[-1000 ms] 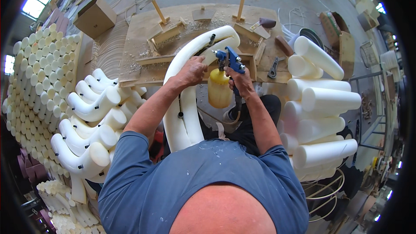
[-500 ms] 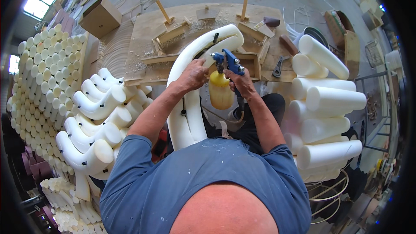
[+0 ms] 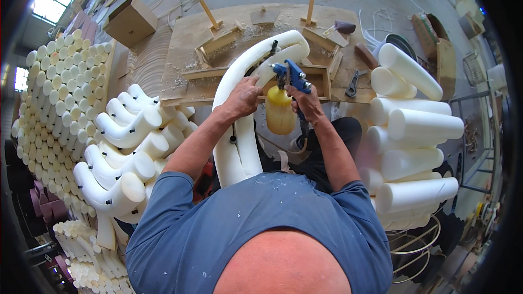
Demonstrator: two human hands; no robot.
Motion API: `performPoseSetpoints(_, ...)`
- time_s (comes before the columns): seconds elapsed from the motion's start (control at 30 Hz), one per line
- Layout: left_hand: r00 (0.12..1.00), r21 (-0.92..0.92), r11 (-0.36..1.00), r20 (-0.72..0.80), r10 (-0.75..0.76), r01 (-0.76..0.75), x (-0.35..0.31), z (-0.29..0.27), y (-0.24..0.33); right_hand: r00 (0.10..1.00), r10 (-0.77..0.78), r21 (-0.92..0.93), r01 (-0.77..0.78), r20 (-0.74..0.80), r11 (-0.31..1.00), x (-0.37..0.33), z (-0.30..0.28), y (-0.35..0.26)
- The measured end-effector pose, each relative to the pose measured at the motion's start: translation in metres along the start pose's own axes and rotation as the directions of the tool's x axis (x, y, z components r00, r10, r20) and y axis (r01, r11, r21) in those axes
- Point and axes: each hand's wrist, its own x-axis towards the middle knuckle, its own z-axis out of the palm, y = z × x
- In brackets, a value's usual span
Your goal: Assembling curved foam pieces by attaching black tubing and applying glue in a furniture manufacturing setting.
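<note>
A long, curved white foam tube (image 3: 223,98) with a lengthwise slit stands across my lap and reaches over the low wooden work board. Dark pegs stick out of it, one black peg (image 3: 274,47) near its far end. My left hand (image 3: 244,98) grips the foam beside the slit, fingers bent at its edge. In my right hand (image 3: 308,103) is a blue spray gun (image 3: 297,78), its nozzle pointing at the slit. The gun's yellowish cup (image 3: 280,114) hangs below, and a hose runs down from the handle.
Curved foam pieces with black pegs (image 3: 128,128) are piled at my left, before a tall stack of foam rolls (image 3: 68,84). Straight white foam rolls (image 3: 425,124) lie at my right. The board (image 3: 180,49) carries a wooden frame, scraps and black-handled scissors (image 3: 353,83).
The whole view has shifted slightly. My right hand has turned the spray gun a little; my left hand keeps nearly the same place on the foam tube.
</note>
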Motion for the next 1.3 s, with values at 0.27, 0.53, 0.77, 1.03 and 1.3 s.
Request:
performPoseSetpoints(0.27, 0.999, -0.019, 0.999, 0.023, -0.047, 0.048, -0.005, -0.003, 0.004, 0.994, 0.061, -0.066, -0.055, 0.092, 0.996, -0.016, 0.007, -0.007)
performPoseSetpoints(0.53, 0.999, 0.030, 0.999, 0.014, -0.046, 0.046, -0.020, 0.000, 0.010, 0.997, 0.038, -0.009, -0.037, 0.072, 0.999, -0.010, 0.002, -0.006)
performPoseSetpoints(0.77, 0.998, 0.055, 0.997, 0.026, -0.062, 0.061, -0.028, -0.005, 0.019, 0.984, 0.055, -0.050, -0.047, 0.172, 0.998, -0.014, 0.003, -0.012)
performPoseSetpoints(1.03, 0.995, 0.045, 0.994, 0.037, -0.098, 0.096, -0.035, -0.008, 0.027, 0.981, -0.003, -0.063, 0.015, 0.193, 0.998, -0.013, 0.010, -0.010)
performPoseSetpoints(1.3, 0.987, 0.000, 0.995, 0.124, -0.104, 0.105, -0.049, -0.025, 0.032, 0.964, 0.066, -0.155, -0.027, 0.256, 0.988, -0.018, 0.002, -0.017)
